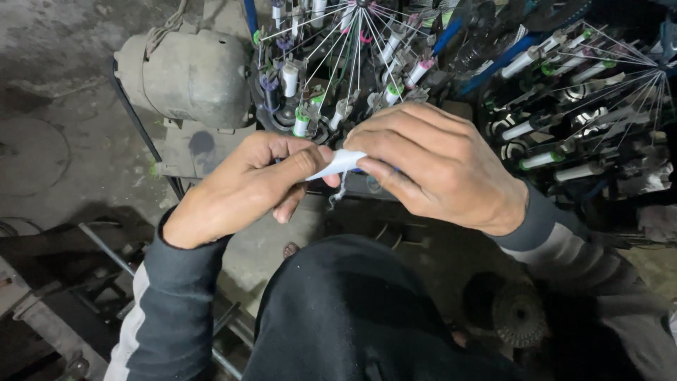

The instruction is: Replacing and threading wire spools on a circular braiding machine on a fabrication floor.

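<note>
- The left hand [247, 185] is reaching in from the lower left, knuckles up, thumb and forefinger pinching one end of a white strip [339, 163] at mid-frame.
- The right hand [436, 164] is coming in from the right, wrist bent, its fingers curling down and pinching the strip's other end.
- A frayed thread [338, 193] is hanging below the strip.
- Bobbins [290, 80] and a grey motor [187, 74] are sitting behind, in the upper frame.
</note>
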